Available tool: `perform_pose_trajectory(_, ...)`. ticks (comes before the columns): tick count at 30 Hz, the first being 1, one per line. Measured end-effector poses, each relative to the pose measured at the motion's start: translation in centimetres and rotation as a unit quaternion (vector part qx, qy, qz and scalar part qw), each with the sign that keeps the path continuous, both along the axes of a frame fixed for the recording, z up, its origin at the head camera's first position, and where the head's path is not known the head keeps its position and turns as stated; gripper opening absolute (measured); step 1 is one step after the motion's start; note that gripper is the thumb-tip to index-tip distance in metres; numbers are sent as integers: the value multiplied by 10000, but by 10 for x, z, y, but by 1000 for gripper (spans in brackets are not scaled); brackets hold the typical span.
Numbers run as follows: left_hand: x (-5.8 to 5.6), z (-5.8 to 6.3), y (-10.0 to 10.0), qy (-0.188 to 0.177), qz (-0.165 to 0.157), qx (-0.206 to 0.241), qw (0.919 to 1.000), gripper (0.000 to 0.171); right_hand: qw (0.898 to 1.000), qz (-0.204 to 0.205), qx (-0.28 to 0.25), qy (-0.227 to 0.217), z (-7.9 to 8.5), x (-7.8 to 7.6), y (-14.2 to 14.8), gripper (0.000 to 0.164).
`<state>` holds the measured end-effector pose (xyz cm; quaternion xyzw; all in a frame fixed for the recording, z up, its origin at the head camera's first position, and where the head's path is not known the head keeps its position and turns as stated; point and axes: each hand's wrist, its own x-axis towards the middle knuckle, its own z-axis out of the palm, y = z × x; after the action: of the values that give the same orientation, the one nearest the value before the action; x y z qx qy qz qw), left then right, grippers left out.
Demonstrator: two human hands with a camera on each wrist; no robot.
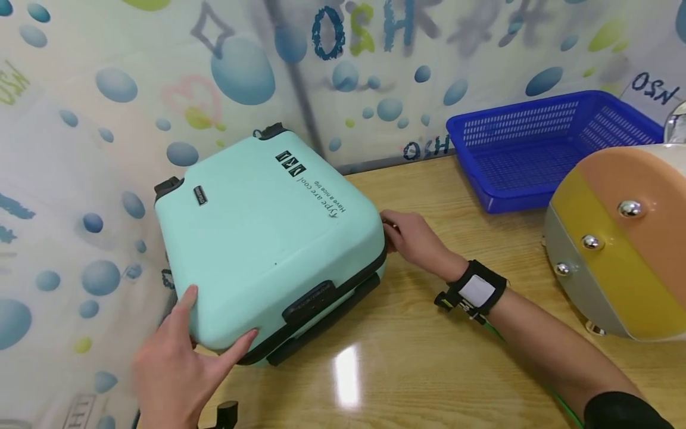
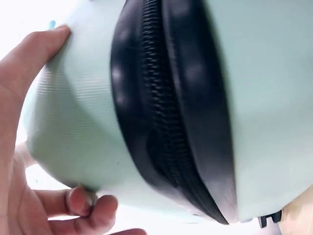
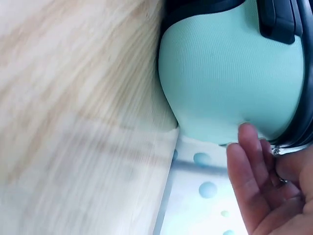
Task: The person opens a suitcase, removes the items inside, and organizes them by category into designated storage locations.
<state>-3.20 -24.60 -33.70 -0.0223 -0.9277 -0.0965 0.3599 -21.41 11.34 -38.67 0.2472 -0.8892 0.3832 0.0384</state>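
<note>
A mint-green suitcase (image 1: 252, 226) with black trim lies flat on the table, set at an angle. My left hand (image 1: 174, 357) holds its near-left corner, thumb and index finger spread along the edges. The left wrist view has a black zipper (image 2: 161, 83) running round the closed case, with curled fingers (image 2: 93, 213) below the corner. At the right side, my right hand (image 1: 415, 238) is against the black seam. Its thumb and index finger pinch a small shiny zipper pull (image 3: 277, 152), mostly hidden, while other fingertips (image 3: 247, 131) come right up to the shell.
On the wooden table (image 1: 418, 351), a blue plastic basket (image 1: 498, 202) stands at the back right. Nearer on the right is a rounded orange, yellow and grey object (image 1: 616, 238) with metal knobs. A patterned sheet (image 1: 343, 113) hangs behind the suitcase.
</note>
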Motion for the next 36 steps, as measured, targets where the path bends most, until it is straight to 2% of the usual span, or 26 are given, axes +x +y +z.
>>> perform_pose_trajectory(7,-6,-1,21,7,24,-74,10000,100,9998,-130,-124,-97,-1,-6,18,21)
perform_pose_trajectory(15,-13,-2,43,133,161,-156,9997,99,9989,-293,-227,-276,1,-4,36,22)
perform_pose_trajectory(17,-14,-3,47,155,87,-190,9997,100,9986,-408,-238,-257,1,-4,38,22)
perform_pose_trajectory(19,-15,-5,44,195,-293,-45,9994,100,9980,-569,-235,-175,2,-4,39,23)
perform_pose_trajectory(21,-17,-5,34,146,-876,70,9960,100,9974,-697,-198,-13,2,-5,39,23)
perform_pose_trajectory(23,-21,-3,20,65,-1517,180,9882,98,9964,-804,-213,137,3,-6,40,24)
perform_pose_trajectory(25,-30,3,7,-7,-2034,149,9790,98,9958,-864,-213,221,3,-7,41,25)
perform_pose_trajectory(29,-56,16,-9,-314,-2588,-69,9654,112,9952,-916,-323,153,1,-10,44,28)
perform_pose_trajectory(32,-70,18,-14,-780,-2863,-39,9549,126,9949,-914,-422,-39,-1,-12,46,29)
perform_pose_trajectory(34,-75,16,-16,-886,-2984,9,9503,130,9948,-896,-468,-134,-2,-13,46,29)
perform_pose_trajectory(36,-79,13,-16,-718,-3071,72,9489,130,9944,-890,-545,-169,-1,-15,46,29)
